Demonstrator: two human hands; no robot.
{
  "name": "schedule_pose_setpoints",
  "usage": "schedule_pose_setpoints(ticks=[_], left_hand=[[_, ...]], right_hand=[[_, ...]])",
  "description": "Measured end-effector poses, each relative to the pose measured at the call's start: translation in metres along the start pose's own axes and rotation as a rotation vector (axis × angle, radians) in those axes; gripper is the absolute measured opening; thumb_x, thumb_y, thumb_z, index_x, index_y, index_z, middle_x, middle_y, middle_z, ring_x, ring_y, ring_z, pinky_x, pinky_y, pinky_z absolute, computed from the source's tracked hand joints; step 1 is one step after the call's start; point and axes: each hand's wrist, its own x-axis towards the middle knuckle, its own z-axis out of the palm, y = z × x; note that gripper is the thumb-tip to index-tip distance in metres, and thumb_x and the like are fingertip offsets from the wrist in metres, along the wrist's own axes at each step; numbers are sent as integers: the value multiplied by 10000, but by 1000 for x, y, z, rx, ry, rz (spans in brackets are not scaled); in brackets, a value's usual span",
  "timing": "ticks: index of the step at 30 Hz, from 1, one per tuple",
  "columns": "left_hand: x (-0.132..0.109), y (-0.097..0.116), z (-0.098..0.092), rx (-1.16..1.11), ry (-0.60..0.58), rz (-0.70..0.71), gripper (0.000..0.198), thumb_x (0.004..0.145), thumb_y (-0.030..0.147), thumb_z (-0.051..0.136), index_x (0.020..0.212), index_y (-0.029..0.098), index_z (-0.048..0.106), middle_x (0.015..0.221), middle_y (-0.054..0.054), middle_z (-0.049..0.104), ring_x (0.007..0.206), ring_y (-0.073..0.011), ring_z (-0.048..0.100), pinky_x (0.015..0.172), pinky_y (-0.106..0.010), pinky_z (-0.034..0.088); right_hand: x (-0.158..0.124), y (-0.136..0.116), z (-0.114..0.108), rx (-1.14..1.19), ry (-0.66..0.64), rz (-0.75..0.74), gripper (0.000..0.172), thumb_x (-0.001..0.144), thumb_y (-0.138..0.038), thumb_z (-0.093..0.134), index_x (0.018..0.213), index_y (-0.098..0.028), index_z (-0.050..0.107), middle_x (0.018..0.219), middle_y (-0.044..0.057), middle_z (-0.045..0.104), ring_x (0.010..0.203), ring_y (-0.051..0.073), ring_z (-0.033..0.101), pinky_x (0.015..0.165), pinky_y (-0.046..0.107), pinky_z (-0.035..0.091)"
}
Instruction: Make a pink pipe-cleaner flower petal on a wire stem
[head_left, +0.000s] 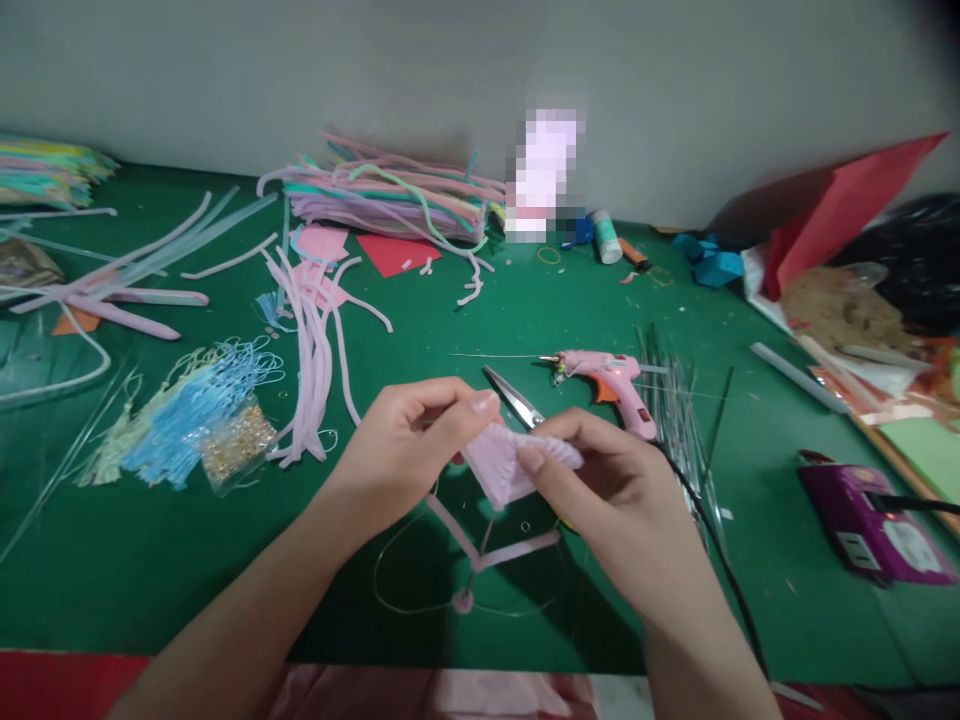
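Observation:
Both hands are closed on one pale pink folded piece (493, 468), which looks made of fuzzy pipe cleaner. My left hand (409, 435) pinches its upper left edge between thumb and fingers. On the other side, my right hand (611, 475) grips its right end, thumb on top. Just below is a thin wire loop (379, 575) with a V of pink pipe cleaner (517, 550) and a small pink ball (463, 601); whether it joins the held piece I cannot tell. Behind the hands lie scissors (514, 395), their handles mostly hidden by my right hand.
A pink hot glue gun (600, 375) and metal wires (675, 430) lie right of centre; a purple device (874, 525) sits farther right. To the left are blue tassels (176, 425), a bag of gold beads (238, 440) and loose pink pipe cleaners (311, 370). A pipe-cleaner bundle (390, 205) lies behind.

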Motion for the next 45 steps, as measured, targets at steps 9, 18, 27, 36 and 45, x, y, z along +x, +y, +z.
schedule_pose_setpoints(ticks=[9,18,27,36,45], left_hand=[[-1,-1,1,-8,-16,-56,181,758,335,687,701,164,678,641,3,631,581,-114,529,534,-207,394],[2,-5,1,-56,-18,-63,280,835,406,604,733,155,678,671,-2,624,615,-109,533,569,-196,419],[3,-14,2,-71,-187,-159,197,769,336,676,788,148,730,801,-36,730,752,-173,630,663,-227,470],[3,-12,0,-82,-239,-166,225,743,333,694,862,146,731,813,-45,723,796,-215,653,703,-279,493],[6,-15,0,-76,-242,-206,212,713,340,730,782,139,738,780,-44,720,720,-169,622,663,-247,457]], right_hand=[[-1,4,0,-3,-46,23,74,820,-281,622,795,-215,644,717,4,629,648,141,562,603,255,465],[4,11,-6,136,51,35,150,837,-346,633,765,-225,683,685,-7,646,629,122,596,593,226,494],[14,18,-4,165,25,65,211,796,-419,664,750,-214,687,650,-6,632,575,122,550,556,242,450],[15,24,2,198,67,20,232,799,-409,667,692,-204,645,647,-17,552,600,119,477,561,244,378],[20,23,0,221,19,97,308,752,-498,684,706,-194,661,621,-26,545,548,103,436,521,229,344]])
